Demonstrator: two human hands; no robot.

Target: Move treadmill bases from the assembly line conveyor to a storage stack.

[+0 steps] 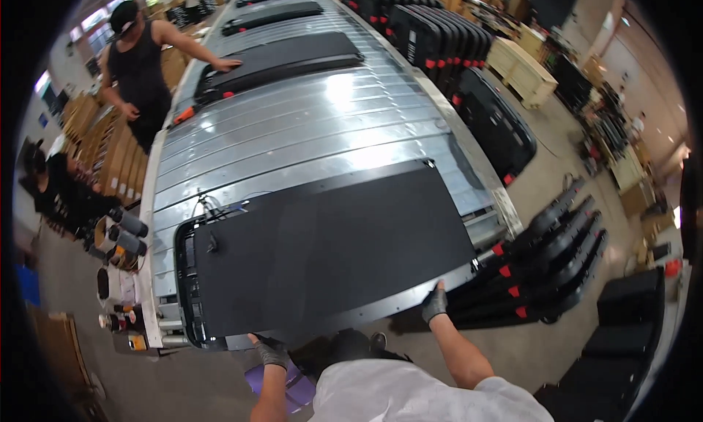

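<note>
A large black treadmill deck [329, 250] with silver side strips lies across the near end of a slatted metal conveyor [293, 140]. My left hand [271, 352], in a dark fingerless glove, is closed on its near edge toward the left corner. Toward the right corner my right hand [436, 305], gloved alike, grips the same edge with its thumb up. The fingers of both hands are partly hidden beneath the edge. At the deck's left end sits a black frame [189, 286], and loose wires [212, 206] stick out by its far corner.
A person [139, 63] at the conveyor's left side rests a hand on another black deck [285, 60]. Another person [55, 195] is farther left. Black frames with red corners [542, 254] stand close on the right, with more stacked behind [439, 38]. A purple object [282, 389] lies below my left hand.
</note>
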